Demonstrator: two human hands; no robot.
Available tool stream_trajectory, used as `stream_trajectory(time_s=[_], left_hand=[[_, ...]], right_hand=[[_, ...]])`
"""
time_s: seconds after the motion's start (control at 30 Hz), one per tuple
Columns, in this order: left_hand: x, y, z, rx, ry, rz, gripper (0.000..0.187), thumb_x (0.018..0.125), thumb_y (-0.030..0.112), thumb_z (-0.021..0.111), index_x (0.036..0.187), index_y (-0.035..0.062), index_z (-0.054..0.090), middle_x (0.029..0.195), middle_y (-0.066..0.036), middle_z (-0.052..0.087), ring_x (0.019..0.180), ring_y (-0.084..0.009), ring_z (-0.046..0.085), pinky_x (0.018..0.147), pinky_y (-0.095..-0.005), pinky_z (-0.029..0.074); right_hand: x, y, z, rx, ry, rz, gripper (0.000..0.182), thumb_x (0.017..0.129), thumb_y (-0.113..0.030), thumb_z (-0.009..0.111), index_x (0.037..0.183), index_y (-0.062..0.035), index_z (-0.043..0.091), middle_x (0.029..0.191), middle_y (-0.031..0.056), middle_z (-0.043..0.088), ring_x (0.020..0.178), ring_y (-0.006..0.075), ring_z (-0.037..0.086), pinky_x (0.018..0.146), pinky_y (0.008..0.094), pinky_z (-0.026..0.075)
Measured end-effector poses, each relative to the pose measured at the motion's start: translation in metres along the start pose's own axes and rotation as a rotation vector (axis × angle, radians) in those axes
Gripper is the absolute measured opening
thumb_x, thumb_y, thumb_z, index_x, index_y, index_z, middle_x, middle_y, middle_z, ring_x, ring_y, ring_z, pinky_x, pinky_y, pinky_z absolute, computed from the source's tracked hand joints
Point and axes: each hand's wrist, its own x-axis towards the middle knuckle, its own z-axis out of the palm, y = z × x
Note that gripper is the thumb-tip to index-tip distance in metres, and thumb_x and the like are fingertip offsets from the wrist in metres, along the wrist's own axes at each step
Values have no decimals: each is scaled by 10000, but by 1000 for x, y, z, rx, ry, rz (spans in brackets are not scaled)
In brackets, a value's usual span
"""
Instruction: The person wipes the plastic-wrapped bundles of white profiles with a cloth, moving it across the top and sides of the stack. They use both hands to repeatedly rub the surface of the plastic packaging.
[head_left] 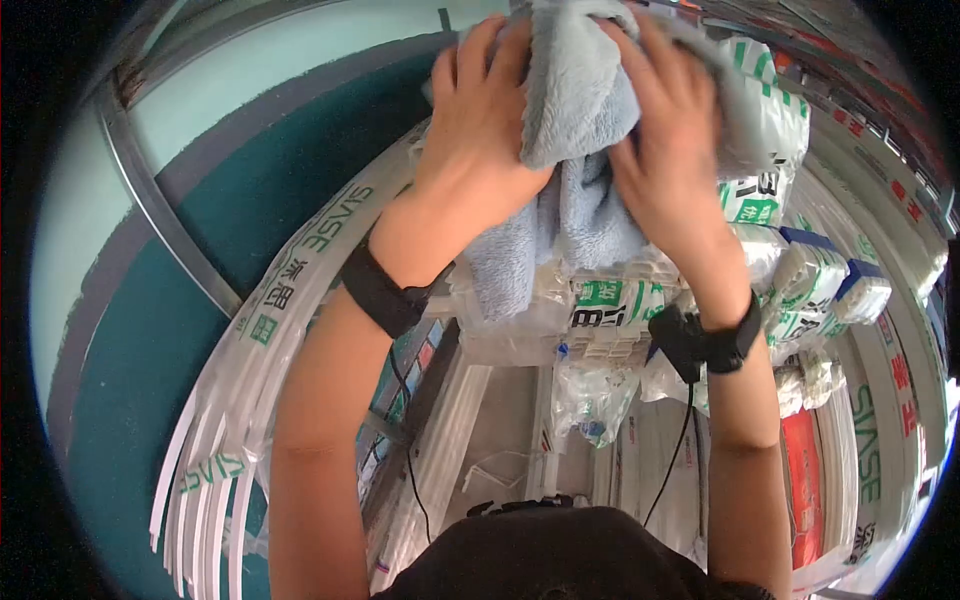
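Observation:
A fluffy grey-blue cloth [585,95] is bunched up between my two hands at the top of the head view, its folds hanging down. On its left side is my left hand [480,150], its fingers bent over the material. My right hand [675,140] grips the other side and is slightly blurred. Part of the cloth spreads out beyond my right hand, and some fingertips are hidden in it. Directly below and behind the cloth are stacked plastic-wrapped bundles [615,305] with green and black print. Black bands with cables circle both my wrists.
Long white strips in printed plastic wrap [300,250] lean along the green and white wall [150,400] on the left. A metal bar [165,215] crosses that wall. More wrapped bundles [800,270] and long printed packages [890,370] stand on the right.

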Motion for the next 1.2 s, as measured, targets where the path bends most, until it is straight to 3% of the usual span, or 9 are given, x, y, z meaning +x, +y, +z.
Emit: stream_trajectory(time_s=[0.03, 0.1, 0.2, 0.3, 0.37, 0.47, 0.67, 0.97, 1.2], left_hand=[[-5, -4, -4, -62, -123, -3, 734, 757, 191, 705, 1401, 23, 394, 1446, -171, 362, 1342, -389, 304, 1112, -499, 277], [-5, -1, -8, -20, -169, 32, 761, 763, 192, 703, 1425, 25, 367, 1493, -178, 304, 1408, -380, 211, 1151, -515, 216], [-7, 2, -10, -55, -184, 31, 729, 804, 204, 667, 1436, 14, 358, 1519, -174, 288, 1463, -362, 111, 1181, -540, 146], [-12, 4, -10, 16, -211, 71, 627, 827, 177, 624, 1387, -12, 415, 1500, -184, 325, 1451, -366, 153, 1179, -514, 168], [-16, 9, -14, 40, -208, 86, 528, 817, 132, 598, 1307, -46, 510, 1469, -212, 368, 1430, -364, 237, 1176, -450, 223], [-33, 17, -9, -200, -181, -128, 463, 846, 118, 558, 1260, -85, 525, 1451, -214, 393, 1422, -347, 263, 1180, -464, 203], [-62, 31, -22, 51, -252, 62, 349, 865, 127, 535, 1147, -70, 594, 1426, -209, 437, 1425, -326, 271, 1175, -461, 214], [-99, 49, -31, 40, -377, 1, 252, 860, 116, 548, 1002, -69, 644, 1366, -210, 493, 1420, -319, 297, 1157, -477, 253], [-133, 65, -38, -128, -453, -127, 346, 749, -10, 592, 1052, -176, 585, 1449, -280, 360, 1440, -373, 224, 1146, -527, 261]], right_hand=[[0, -1, 2, 79, -64, 6, 406, 797, -116, 609, 1196, -43, 626, 1263, 196, 490, 1057, 402, 467, 955, 442, 382], [-7, 2, 21, 148, 77, -75, 648, 780, -24, 581, 1408, -54, 428, 1483, 181, 370, 1326, 373, 383, 1105, 461, 286], [-10, 6, 20, 173, 1, -68, 711, 774, -17, 592, 1445, -55, 360, 1525, 185, 296, 1357, 399, 344, 1125, 464, 276], [-15, 4, 23, 216, 101, -30, 506, 745, 23, 566, 1246, -49, 554, 1416, 171, 449, 1183, 371, 487, 1006, 441, 387], [-23, 2, 21, 125, 73, -39, 532, 754, 18, 558, 1281, -50, 520, 1449, 173, 412, 1195, 387, 479, 1005, 452, 397], [-39, 2, 18, 4, 28, -48, 553, 749, 14, 561, 1295, -57, 507, 1453, 163, 410, 1195, 390, 478, 1005, 456, 396], [-72, -12, 0, -159, -139, 2, 554, 717, 10, 585, 1262, -76, 543, 1425, 117, 435, 1176, 338, 476, 985, 450, 381], [-113, -22, -7, -291, -230, 65, 537, 721, -44, 597, 1252, -124, 572, 1412, 92, 457, 1118, 315, 492, 934, 423, 385], [-145, -31, -3, -337, -223, 138, 477, 766, -41, 585, 1233, -139, 580, 1457, 97, 416, 1098, 304, 477, 940, 428, 364]])
